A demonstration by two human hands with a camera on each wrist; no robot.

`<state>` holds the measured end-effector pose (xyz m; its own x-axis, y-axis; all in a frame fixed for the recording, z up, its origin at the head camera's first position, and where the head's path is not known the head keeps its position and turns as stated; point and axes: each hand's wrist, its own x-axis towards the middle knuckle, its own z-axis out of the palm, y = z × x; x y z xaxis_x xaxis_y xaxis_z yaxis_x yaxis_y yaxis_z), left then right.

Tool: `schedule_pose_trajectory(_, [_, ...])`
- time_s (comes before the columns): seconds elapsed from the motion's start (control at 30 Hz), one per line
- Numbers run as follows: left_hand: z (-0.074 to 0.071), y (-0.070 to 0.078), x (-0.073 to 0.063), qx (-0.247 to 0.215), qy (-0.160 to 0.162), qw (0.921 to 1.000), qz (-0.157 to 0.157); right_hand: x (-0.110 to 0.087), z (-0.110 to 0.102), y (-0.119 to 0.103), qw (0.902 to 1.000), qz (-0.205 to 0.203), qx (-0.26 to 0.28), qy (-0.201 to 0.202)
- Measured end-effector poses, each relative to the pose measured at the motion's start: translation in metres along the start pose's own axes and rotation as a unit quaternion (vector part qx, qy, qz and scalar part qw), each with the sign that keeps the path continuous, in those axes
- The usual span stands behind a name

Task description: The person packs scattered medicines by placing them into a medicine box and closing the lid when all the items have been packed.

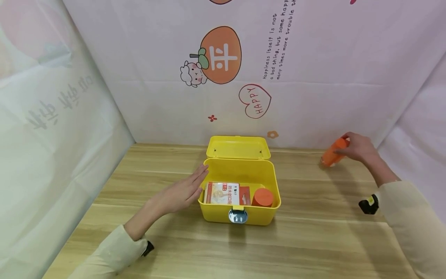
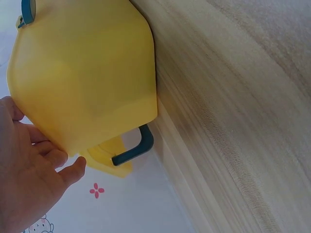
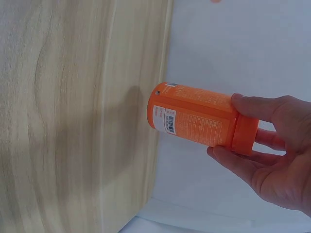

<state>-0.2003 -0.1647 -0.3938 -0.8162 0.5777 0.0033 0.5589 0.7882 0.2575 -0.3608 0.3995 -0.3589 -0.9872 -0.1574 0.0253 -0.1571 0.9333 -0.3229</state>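
Observation:
My right hand (image 1: 359,147) grips an orange bottle (image 1: 331,154) around its capped end, at the back right of the table. In the right wrist view the bottle (image 3: 194,115) shows a printed label and a barcode; it is tilted, and whether its base touches the table is unclear. Near the table's middle stands a yellow box (image 1: 223,215) with its lid (image 1: 238,147) swung back. My left hand (image 1: 181,193) rests at the box's left rim with fingers extended. Inside are a white-and-red carton (image 1: 223,193), a red packet (image 1: 245,195) and a round orange-topped object (image 1: 263,197).
A metal latch (image 1: 238,216) hangs on the box's front, and a dark green handle (image 2: 136,151) shows in the left wrist view. Printed white sheeting (image 1: 306,100) walls the wooden table (image 1: 313,240) at the back and sides.

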Motion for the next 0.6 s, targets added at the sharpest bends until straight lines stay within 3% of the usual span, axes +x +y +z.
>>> schedule_pose_trajectory(0.6, [0.0,0.0,-0.002,-0.007,0.0,1.0,-0.002,-0.02,-0.008,-0.034,0.9988,-0.036,0.013,0.03])
